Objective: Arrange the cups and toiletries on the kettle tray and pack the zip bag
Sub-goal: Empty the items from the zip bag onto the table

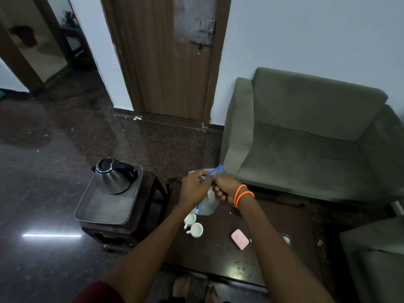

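Both hands hold the zip bag [208, 202] up above the worktop [218, 254], left hand [194, 186] and right hand [225, 189] pinching its blue-edged mouth, apparently working the zip. Below the fingers stand two cups [193, 225]; moving them to the tray [102, 206] likely comes next.

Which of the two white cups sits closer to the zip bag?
The far cup, just under the zip bag; the other cup sits nearer the camera.

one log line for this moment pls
hands: left hand and right hand grip zip bag | cups: two on table | tray: kettle only
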